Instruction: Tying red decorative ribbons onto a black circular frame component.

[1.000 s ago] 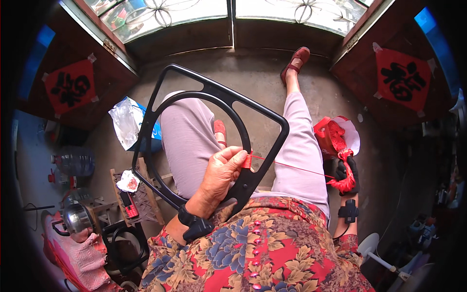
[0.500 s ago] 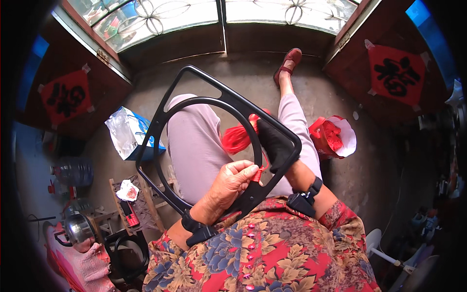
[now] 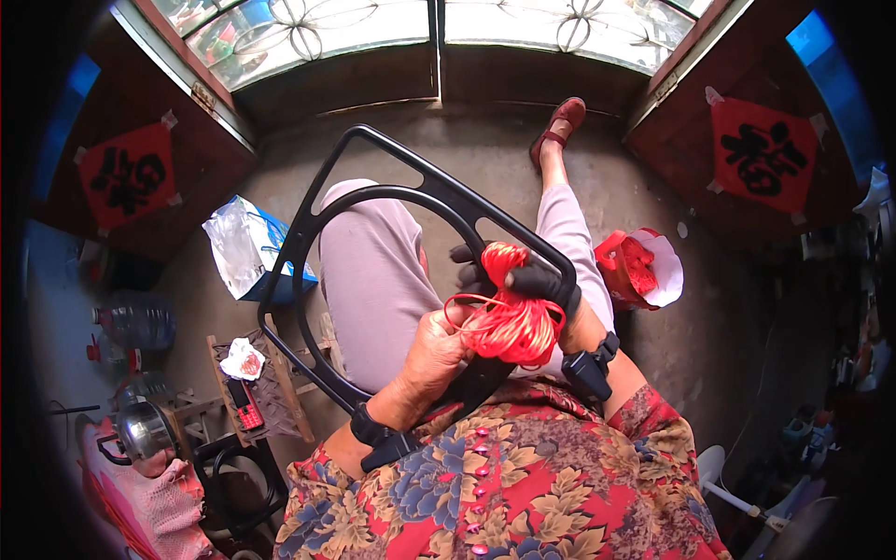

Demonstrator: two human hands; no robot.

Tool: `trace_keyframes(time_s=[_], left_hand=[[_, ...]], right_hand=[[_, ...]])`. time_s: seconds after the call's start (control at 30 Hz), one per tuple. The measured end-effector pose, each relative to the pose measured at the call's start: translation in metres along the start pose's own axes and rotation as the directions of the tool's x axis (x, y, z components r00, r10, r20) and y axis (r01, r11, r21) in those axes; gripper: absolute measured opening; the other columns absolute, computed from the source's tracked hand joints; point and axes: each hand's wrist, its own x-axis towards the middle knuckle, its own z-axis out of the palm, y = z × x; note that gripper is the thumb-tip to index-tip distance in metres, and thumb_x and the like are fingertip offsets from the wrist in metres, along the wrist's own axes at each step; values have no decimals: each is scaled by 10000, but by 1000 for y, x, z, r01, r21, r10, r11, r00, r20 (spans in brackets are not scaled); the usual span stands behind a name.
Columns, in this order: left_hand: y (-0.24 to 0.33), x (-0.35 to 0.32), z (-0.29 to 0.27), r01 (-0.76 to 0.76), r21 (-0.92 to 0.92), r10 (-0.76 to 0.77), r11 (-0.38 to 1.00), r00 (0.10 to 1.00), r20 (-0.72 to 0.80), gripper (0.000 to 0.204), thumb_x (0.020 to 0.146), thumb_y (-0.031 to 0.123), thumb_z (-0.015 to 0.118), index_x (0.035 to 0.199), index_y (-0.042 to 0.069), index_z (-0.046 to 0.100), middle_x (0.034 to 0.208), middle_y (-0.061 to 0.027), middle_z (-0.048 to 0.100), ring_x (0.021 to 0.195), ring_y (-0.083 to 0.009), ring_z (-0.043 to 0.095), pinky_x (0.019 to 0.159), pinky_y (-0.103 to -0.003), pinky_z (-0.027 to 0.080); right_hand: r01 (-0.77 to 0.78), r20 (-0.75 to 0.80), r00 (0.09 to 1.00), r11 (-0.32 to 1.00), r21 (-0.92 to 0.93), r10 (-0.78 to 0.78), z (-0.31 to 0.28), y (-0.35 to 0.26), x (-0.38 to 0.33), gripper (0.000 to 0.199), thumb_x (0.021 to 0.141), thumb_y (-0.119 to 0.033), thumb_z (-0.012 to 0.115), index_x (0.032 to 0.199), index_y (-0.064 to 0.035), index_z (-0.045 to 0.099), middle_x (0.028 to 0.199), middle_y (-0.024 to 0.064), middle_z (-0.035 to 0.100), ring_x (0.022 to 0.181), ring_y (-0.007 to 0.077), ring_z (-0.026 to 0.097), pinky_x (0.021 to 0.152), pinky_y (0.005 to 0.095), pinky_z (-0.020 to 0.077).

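Observation:
A black frame (image 3: pixel 411 167) with a large round opening lies tilted across my lap. My right hand (image 3: pixel 546 285), in a black fingerless-looking glove, is closed around a bundle of glossy red cord (image 3: pixel 513 331), which hangs in front of the frame's near right side. My bare left hand (image 3: pixel 431 355) is at the near part of the ring, its fingers closed on the red cord beside the bundle. A loose loop of cord arches over those fingertips. The bundle hides the part of the rim where cord was wound.
A red bag (image 3: pixel 623 266) with more red material stands right of my leg. At left are a blue and white bag (image 3: pixel 247 252), a small stool (image 3: pixel 271 392) with a red phone (image 3: pixel 247 406), a metal pot (image 3: pixel 149 434) and plastic bottles (image 3: pixel 140 327). Double doors stand ahead.
My right hand has brought the cord bundle from beyond the ring to the near side, over the rim. The left hand has shifted slightly left; the frame has hardly moved.

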Motion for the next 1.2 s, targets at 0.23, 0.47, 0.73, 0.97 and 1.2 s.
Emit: trace_keyframes(time_s=[0.23,0.47,0.73,0.97,1.2], left_hand=[[12,-1,-2,-1,130,-2,991,1000,22,160,908,211,586,899,55,624,720,13,631,556,-1,507,483,-135,354],[8,1,-6,-4,56,5,998,1000,-17,152,914,200,575,920,49,595,716,-16,643,522,5,488,456,-124,331],[11,2,0,-9,36,11,999,999,-36,183,912,194,580,999,36,554,719,-22,643,521,3,482,453,-124,320],[10,-1,-4,-47,51,48,998,999,-24,179,907,194,590,959,26,559,745,-27,647,550,-12,521,461,-132,343],[10,-1,0,-81,132,87,988,996,-37,147,904,180,595,936,39,571,744,-18,646,545,-5,516,463,-129,339]], right_hand=[[436,-196,898,857,273,-395,-70,7,-36,363,935,-265,489,1211,-29,503,1154,108,585,1070,222,555,992,372,385],[631,-285,769,749,200,-572,-22,-28,-103,285,937,-310,484,1026,-39,502,783,33,558,709,120,561,797,312,437],[668,-292,741,708,230,-605,-47,-27,-165,311,937,-317,485,1023,-18,485,729,22,480,615,101,469,643,262,388],[616,-462,699,787,4,-545,-45,-10,-154,288,906,-270,532,1001,-7,466,737,30,432,571,110,387,554,242,362],[113,15,815,133,-985,-579,26,-19,-75,212,721,-62,666,916,-32,587,798,82,611,691,183,604,646,294,475]])
